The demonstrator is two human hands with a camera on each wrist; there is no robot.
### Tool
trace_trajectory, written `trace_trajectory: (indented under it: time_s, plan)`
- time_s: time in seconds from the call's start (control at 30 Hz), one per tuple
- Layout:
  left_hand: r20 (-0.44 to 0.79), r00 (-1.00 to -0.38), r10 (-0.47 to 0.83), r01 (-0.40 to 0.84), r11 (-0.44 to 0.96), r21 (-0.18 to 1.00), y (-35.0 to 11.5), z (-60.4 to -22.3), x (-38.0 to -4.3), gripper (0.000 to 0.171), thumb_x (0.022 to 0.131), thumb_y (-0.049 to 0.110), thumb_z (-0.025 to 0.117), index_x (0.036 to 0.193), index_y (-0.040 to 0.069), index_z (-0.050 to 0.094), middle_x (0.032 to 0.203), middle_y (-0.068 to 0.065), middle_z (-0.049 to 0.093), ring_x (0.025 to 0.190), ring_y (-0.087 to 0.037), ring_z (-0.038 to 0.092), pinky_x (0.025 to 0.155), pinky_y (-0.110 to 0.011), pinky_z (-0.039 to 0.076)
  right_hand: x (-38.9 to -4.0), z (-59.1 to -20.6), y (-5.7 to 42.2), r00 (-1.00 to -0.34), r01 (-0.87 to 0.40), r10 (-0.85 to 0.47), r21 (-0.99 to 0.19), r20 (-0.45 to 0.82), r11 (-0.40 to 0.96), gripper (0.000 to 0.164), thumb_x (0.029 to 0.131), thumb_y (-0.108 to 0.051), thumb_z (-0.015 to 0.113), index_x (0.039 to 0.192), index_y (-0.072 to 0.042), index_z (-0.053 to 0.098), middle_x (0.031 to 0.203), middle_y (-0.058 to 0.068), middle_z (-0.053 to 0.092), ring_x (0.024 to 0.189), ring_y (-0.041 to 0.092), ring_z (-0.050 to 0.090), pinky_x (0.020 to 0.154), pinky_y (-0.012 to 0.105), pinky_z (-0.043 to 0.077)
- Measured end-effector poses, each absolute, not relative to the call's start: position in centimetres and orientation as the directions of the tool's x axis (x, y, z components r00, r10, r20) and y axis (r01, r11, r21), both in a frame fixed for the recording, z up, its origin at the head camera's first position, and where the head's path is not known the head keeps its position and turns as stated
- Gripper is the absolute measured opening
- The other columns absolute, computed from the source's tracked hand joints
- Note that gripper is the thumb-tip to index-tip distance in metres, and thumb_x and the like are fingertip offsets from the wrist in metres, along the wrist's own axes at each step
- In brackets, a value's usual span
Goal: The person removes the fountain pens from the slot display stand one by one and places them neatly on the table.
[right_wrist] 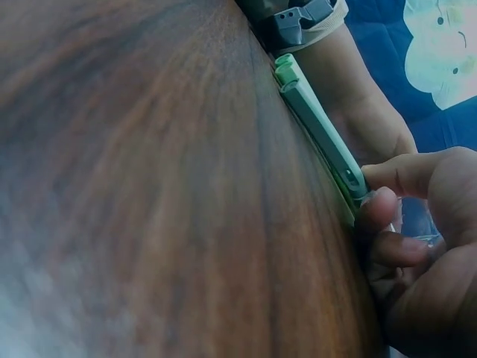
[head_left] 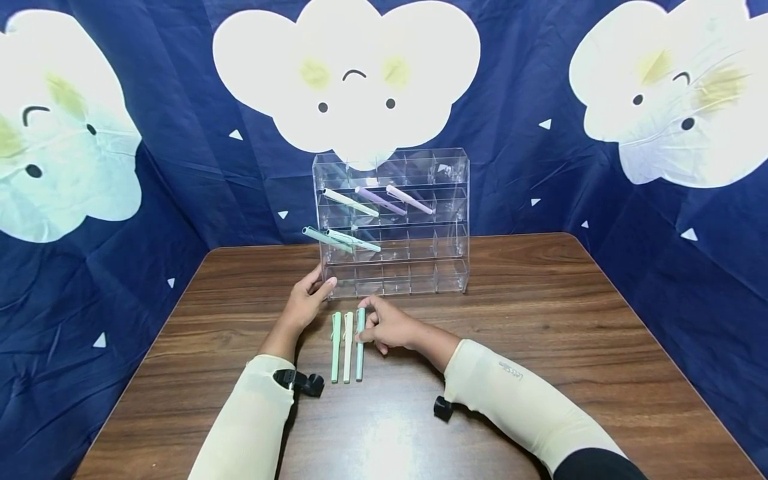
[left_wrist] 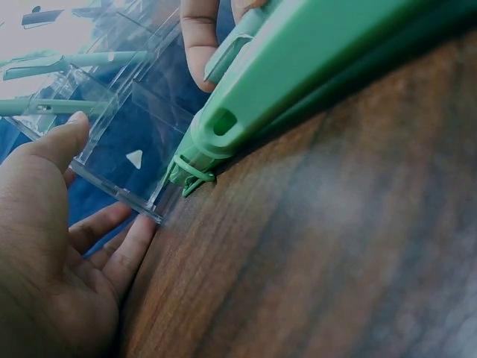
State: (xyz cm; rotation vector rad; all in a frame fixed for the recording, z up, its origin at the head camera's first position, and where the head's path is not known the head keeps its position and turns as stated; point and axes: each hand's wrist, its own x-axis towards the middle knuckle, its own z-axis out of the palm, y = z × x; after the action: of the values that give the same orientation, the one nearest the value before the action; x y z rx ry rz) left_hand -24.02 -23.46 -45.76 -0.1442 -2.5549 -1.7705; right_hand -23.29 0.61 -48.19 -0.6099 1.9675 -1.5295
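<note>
My left hand (head_left: 303, 305) grips the lower left corner of a clear plastic rack (head_left: 437, 269), thumb at the front and other fingers around the side. In front of the rack, my right hand (head_left: 393, 325) holds a light blue pen (head_left: 359, 363) by its clip end, index finger at the tip and thumb farther down. That pen lies lengthwise on the table, beside a cream pen (head_left: 347, 353) and a green pen (head_left: 336, 353). Close up in the left wrist view, a green pen (left_wrist: 283, 82) hides part of the right hand's fingers (left_wrist: 200, 45).
The rack has several rows of small compartments. White (head_left: 351, 203), purple (head_left: 381, 200) and pink (head_left: 410, 199) pens slant out of an upper row. A teal pen (head_left: 327, 239) and a pale mint pen (head_left: 354, 241) rest one row lower. Blue cloth (head_left: 180, 200) hangs behind the wooden table (head_left: 516, 320).
</note>
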Motion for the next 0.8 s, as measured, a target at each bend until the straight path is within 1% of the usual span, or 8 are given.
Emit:
trace_trajectory:
  time_s: [0.1, 0.2, 0.3, 0.37, 0.43, 0.57, 0.63, 0.8]
  plan:
    - [0.079, -0.995, 0.056, 0.093, 0.345, 0.934, -23.43, -45.85, -24.1, 0.065, 0.113, 0.023, 0.062, 0.172, 0.013, 0.035, 0.161, -0.028, 0.055, 0.139, -0.045, 0.061, 0.093, -0.023, 0.055, -23.31, -48.26, 0.57, -0.738, -0.003, -0.654, -0.969, -0.165, 0.248, 0.065, 0.096, 0.0, 0.076, 0.15, 0.0, 0.039, 0.075, 0.001, 0.06, 0.043, 0.012, 0.048, 0.046, 0.025, 0.047]
    - [0.081, -0.995, 0.052, 0.094, 0.345, 0.934, -23.41, -45.9, -24.13, 0.065, 0.113, 0.023, 0.062, 0.172, 0.013, 0.035, 0.159, -0.029, 0.057, 0.135, -0.044, 0.062, 0.094, -0.029, 0.057, -23.32, -48.28, 0.54, -0.742, -0.008, -0.648, -0.965, -0.171, 0.263, 0.066, 0.096, 0.0, 0.076, 0.151, 0.001, 0.039, 0.074, 0.0, 0.06, 0.043, 0.012, 0.048, 0.046, 0.025, 0.046]
    - [0.079, -0.995, 0.052, 0.092, 0.347, 0.933, -23.44, -45.96, -24.12, 0.065, 0.114, 0.024, 0.062, 0.172, 0.014, 0.035, 0.16, -0.029, 0.056, 0.136, -0.045, 0.062, 0.094, -0.028, 0.056, -23.34, -48.3, 0.44, -0.743, -0.014, -0.646, -0.962, -0.172, 0.273, 0.065, 0.096, 0.0, 0.077, 0.15, 0.002, 0.041, 0.074, -0.001, 0.06, 0.043, 0.011, 0.048, 0.045, 0.023, 0.043]
    - [0.076, -0.996, 0.053, 0.089, 0.349, 0.933, -23.48, -46.03, -24.14, 0.066, 0.114, 0.024, 0.062, 0.172, 0.015, 0.034, 0.162, -0.029, 0.054, 0.139, -0.045, 0.061, 0.094, -0.024, 0.055, -23.34, -48.34, 0.39, -0.746, -0.019, -0.644, -0.961, -0.171, 0.277, 0.065, 0.095, 0.0, 0.077, 0.149, 0.002, 0.042, 0.073, -0.001, 0.06, 0.042, 0.011, 0.048, 0.044, 0.023, 0.042]
    - [0.069, -0.996, 0.056, 0.084, 0.35, 0.933, -23.52, -46.14, -24.16, 0.066, 0.114, 0.025, 0.061, 0.173, 0.016, 0.032, 0.165, -0.027, 0.051, 0.144, -0.046, 0.058, 0.097, -0.024, 0.054, -23.33, -48.36, 0.33, -0.747, -0.02, -0.642, -0.959, -0.173, 0.282, 0.065, 0.095, 0.0, 0.077, 0.149, 0.003, 0.042, 0.073, -0.001, 0.06, 0.042, 0.012, 0.048, 0.043, 0.022, 0.04]
    - [0.064, -0.996, 0.061, 0.081, 0.348, 0.934, -23.52, -46.38, -24.23, 0.067, 0.115, 0.025, 0.059, 0.174, 0.017, 0.029, 0.167, -0.027, 0.048, 0.147, -0.047, 0.055, 0.107, -0.037, 0.055, -23.27, -48.32, 0.27, -0.75, -0.022, -0.638, -0.957, -0.175, 0.288, 0.065, 0.095, 0.0, 0.078, 0.15, 0.004, 0.042, 0.073, -0.001, 0.061, 0.041, 0.011, 0.049, 0.04, 0.021, 0.036]
    - [0.065, -0.996, 0.064, 0.084, 0.348, 0.934, -23.49, -46.45, -24.25, 0.067, 0.115, 0.025, 0.059, 0.174, 0.017, 0.028, 0.168, -0.027, 0.047, 0.148, -0.047, 0.055, 0.109, -0.041, 0.055, -23.22, -48.26, 0.26, -0.749, -0.024, -0.639, -0.957, -0.174, 0.289, 0.065, 0.095, 0.0, 0.078, 0.15, 0.004, 0.042, 0.073, -0.001, 0.061, 0.041, 0.011, 0.05, 0.039, 0.021, 0.035]
    - [0.064, -0.996, 0.059, 0.08, 0.342, 0.936, -23.43, -46.19, -24.14, 0.067, 0.115, 0.025, 0.06, 0.174, 0.017, 0.03, 0.166, -0.027, 0.05, 0.147, -0.045, 0.056, 0.105, -0.032, 0.055, -23.23, -48.17, 0.37, -0.744, -0.03, -0.646, -0.957, -0.173, 0.29, 0.069, 0.095, -0.002, 0.079, 0.153, 0.005, 0.041, 0.073, 0.0, 0.062, 0.041, 0.011, 0.051, 0.039, 0.022, 0.036]
